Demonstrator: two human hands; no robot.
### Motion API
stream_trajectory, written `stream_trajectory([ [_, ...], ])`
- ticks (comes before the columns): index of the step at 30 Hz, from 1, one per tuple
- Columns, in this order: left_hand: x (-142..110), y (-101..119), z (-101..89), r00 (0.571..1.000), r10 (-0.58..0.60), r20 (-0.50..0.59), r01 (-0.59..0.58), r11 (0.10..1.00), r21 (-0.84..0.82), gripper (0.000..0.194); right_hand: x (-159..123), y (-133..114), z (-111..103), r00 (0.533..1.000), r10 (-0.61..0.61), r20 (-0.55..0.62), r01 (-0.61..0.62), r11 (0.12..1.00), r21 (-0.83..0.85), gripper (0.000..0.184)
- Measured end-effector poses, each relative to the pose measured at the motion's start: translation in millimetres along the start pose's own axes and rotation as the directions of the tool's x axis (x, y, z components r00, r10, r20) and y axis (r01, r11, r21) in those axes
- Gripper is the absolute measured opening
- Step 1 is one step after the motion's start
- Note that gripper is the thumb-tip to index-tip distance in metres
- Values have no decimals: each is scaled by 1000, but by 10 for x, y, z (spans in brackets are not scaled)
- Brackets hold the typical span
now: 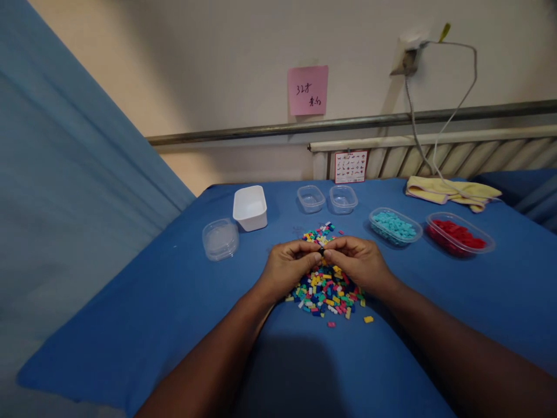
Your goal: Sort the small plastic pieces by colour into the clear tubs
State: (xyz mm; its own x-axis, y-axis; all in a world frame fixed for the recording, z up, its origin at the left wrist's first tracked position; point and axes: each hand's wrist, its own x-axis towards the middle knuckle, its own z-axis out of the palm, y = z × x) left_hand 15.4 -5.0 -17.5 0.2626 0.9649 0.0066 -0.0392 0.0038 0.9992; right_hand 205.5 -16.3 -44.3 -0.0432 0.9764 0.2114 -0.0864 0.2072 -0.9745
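Observation:
My left hand [288, 266] and my right hand [361, 264] meet fingertip to fingertip over a pile of small coloured building bricks [324, 293]. Between the pinched fingers of both shows a tiny dark brick [322, 251], mostly covered by thumbs and forefingers. The pile mixes yellow, blue, green, pink and white pieces, and my hands hide its middle. A yellow brick [368, 319] and a pink brick [331, 324] lie apart at its near edge.
Right of the pile stand a clear tub of turquoise bricks [395, 226] and a clear tub of red bricks [460, 234]. Behind are two clear tubs [310, 199]; a white tub [250, 208] and stacked clear lids [220, 239] are left. A yellow cloth [452, 191] lies back right under a cable.

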Motion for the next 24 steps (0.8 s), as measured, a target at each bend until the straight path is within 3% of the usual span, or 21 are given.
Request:
stream_trajectory([
  [13, -18, -14, 65, 998, 56, 8, -55, 997, -58, 42, 17, -61, -12, 988, 110, 111, -125, 982, 145, 32],
  [16, -31, -31, 51, 984, 179, 16, -179, 981, 76, 31, 17, -70, -23, 986, 112, 124, -129, 982, 135, 35],
  [20, -37, -28, 5, 927, 368, 79, -373, 872, 317, 18, 24, -52, -23, 985, 106, 135, -127, 979, 160, 35],
  [24, -34, -27, -22, 902, 419, 103, -422, 807, 412, 15, 39, -6, -5, 990, 103, 97, -118, 978, 174, 36],
])
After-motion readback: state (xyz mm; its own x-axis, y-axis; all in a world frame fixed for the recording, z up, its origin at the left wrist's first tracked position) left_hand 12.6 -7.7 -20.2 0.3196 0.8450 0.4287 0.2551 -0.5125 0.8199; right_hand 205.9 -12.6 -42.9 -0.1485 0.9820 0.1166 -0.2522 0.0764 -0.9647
